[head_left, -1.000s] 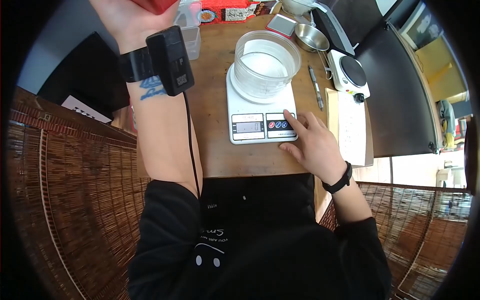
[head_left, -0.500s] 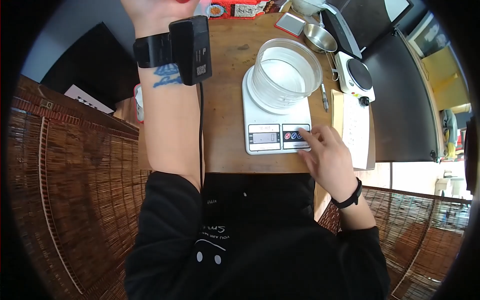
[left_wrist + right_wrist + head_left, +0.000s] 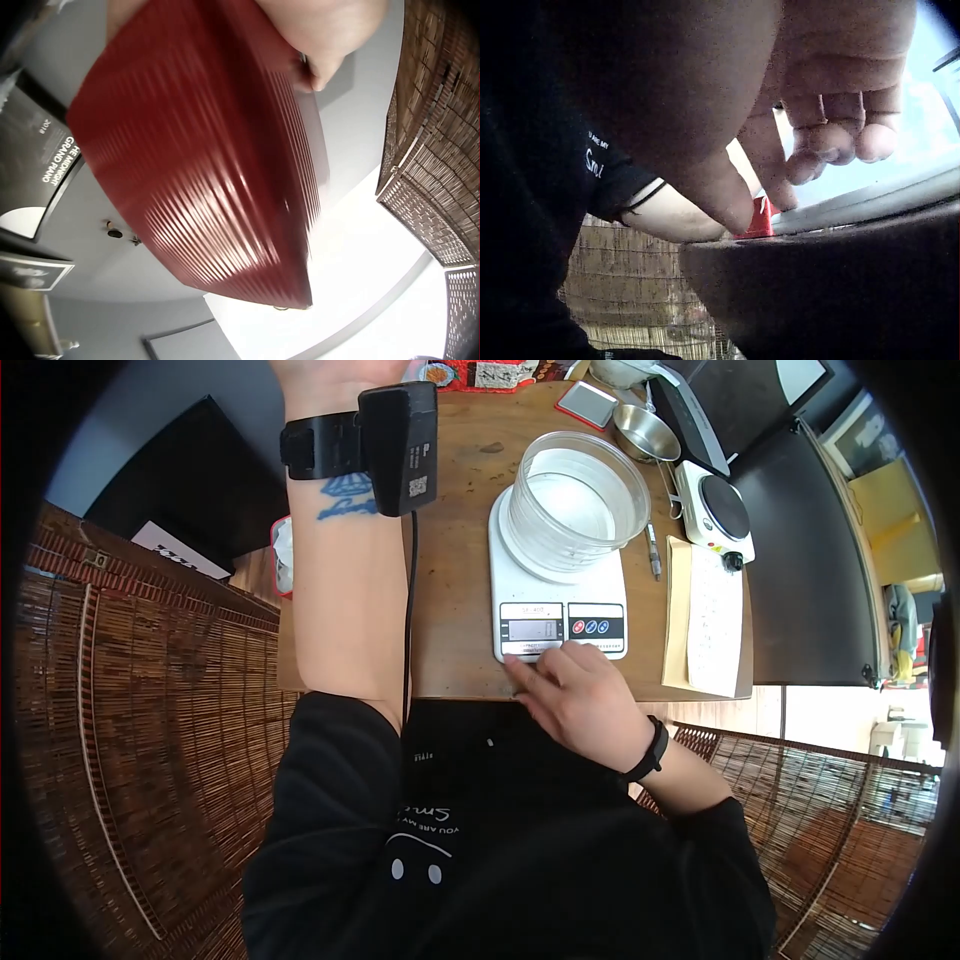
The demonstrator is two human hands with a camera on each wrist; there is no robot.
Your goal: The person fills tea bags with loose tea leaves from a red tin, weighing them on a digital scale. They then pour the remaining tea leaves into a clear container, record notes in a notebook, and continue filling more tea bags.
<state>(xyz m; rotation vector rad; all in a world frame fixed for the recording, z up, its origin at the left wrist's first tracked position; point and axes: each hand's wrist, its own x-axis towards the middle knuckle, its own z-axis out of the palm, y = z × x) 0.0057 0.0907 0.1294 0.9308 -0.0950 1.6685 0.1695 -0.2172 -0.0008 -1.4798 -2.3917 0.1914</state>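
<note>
Head view: the wooden tabletop (image 3: 455, 560) spreads beneath everything, its near edge close to the person's black top. In the left wrist view, a big red ribbed container (image 3: 202, 150) is held up against the grey wall and pale ceiling; the left hand (image 3: 322, 30) grips it at the top of that view, fingers curled round its edge.

A white digital kitchen scale (image 3: 512, 575) sits near the tabletop's near edge, display and buttons facing the person, the displayed figure too faint to read. Upright on its platform stands a clear round container (image 3: 575, 545), ringed down its side.

To the right lie cream-and-white papers (image 3: 715, 615), and beyond them a white electric hot plate (image 3: 718, 510) with a round black top. The right hand (image 3: 590, 705) is at the scale's near edge, its index finger reaching toward the corner below the display; the thumb is extended too, while the other fingers bend loosely and hold nothing.

Farther back, a small metal pan (image 3: 645, 432) rests close to the hot plate, with a red-edged flat device (image 3: 588, 405) just beside it. Smallest is the pen (image 3: 654, 550), between scale and papers.
</note>
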